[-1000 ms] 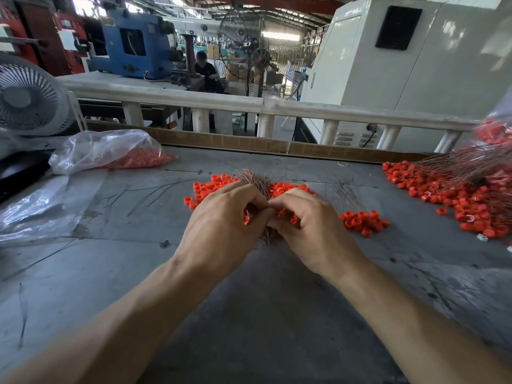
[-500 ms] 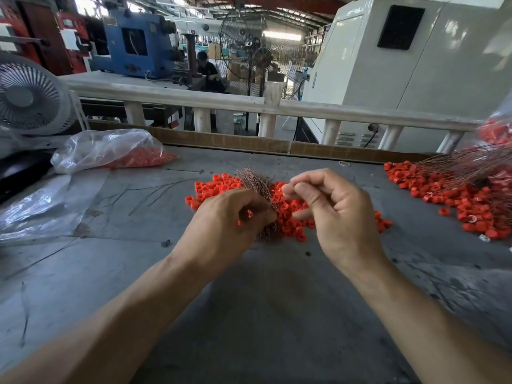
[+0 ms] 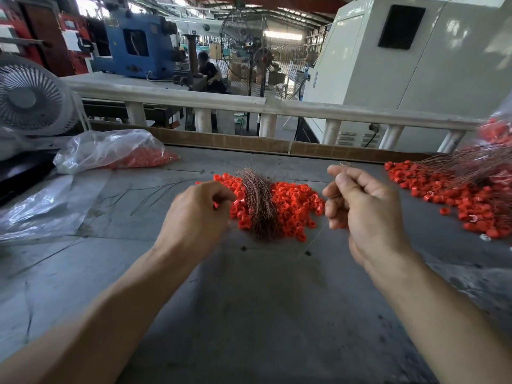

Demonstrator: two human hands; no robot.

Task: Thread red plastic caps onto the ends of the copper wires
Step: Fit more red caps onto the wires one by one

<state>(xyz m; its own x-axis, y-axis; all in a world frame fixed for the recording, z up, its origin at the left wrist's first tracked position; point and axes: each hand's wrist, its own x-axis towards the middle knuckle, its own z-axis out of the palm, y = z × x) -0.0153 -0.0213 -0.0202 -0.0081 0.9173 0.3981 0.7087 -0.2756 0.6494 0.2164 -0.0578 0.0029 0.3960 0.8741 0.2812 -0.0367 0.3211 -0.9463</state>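
At centre frame, loose red caps (image 3: 291, 200) and a bundle of bare copper wires (image 3: 261, 203) await on the counter (image 3: 249, 314); the right hand (image 3: 365, 212) pinches a single thin wire, the left hand (image 3: 199, 214) curls over the caps, contents hidden. Capped wires (image 3: 471, 173) lie far right; much apparently remains.

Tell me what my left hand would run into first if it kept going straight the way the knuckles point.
Most likely the red caps just ahead of the left hand, then the copper wire bundle lying on them. Depth is hard to judge here.
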